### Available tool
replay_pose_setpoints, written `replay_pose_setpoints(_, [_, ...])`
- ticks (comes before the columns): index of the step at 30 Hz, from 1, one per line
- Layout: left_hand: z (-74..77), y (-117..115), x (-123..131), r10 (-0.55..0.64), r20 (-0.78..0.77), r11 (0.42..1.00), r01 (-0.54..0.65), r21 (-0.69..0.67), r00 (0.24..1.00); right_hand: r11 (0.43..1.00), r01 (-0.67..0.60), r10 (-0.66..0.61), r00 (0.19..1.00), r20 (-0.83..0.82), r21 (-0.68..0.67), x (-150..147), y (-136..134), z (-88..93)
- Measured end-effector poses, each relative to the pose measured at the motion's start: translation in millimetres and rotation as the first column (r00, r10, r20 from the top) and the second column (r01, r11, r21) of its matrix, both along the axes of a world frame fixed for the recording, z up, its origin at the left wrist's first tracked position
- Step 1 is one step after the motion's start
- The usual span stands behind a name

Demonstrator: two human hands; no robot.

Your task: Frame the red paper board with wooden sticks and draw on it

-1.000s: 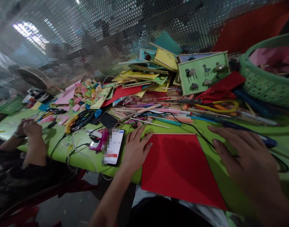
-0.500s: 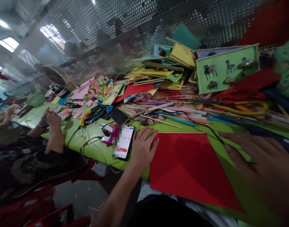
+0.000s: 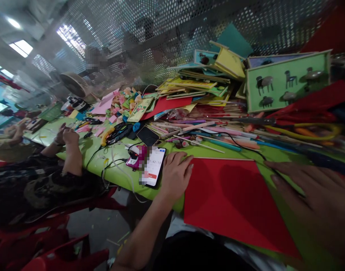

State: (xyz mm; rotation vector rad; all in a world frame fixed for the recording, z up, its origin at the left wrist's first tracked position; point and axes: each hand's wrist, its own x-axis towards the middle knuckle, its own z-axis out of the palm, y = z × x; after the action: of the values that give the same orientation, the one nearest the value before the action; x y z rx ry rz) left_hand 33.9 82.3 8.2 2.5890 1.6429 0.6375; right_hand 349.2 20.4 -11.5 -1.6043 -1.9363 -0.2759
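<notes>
A red paper sheet lies flat on the green table in front of me. My left hand rests open on the table at the sheet's left edge, fingertips touching it. My right hand lies open, fingers stretched, on the table at the sheet's right corner. It holds nothing. A phone with a lit screen lies just left of my left hand.
Behind the red sheet lie sticks and pens, a black cable, stacked coloured cards and a green framed picture. A person's forearms rest on the table at left. Red plastic chairs stand below.
The view has swung to the left and things have slid right in the picture. Both hands stay flat beside the red sheet. The green basket has left the frame.
</notes>
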Motion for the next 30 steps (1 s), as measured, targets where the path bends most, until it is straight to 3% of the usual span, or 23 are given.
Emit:
replay_pose_setpoints(9, [1.2, 0.7, 1.7, -0.048, -0.040, 0.999, 0.047, -0.005, 0.998, 0.994, -0.106, 0.105, 0.990, 0.096, 0.010, 1.2, 4.4, 3.5])
replay_pose_setpoints(19, [-0.4, 0.8, 4.0, -0.079, -0.098, 0.997, 0.080, 0.012, 0.992, 0.983, -0.077, 0.099, 0.988, 0.123, -0.169, -5.0, 13.4, -15.1])
replay_pose_setpoints(30, [-1.1, 0.8, 5.9, -0.064, -0.123, 0.998, 0.064, 0.000, 0.990, 0.960, -0.008, 0.069, 0.976, 0.208, -0.280, -15.0, 16.9, -14.7])
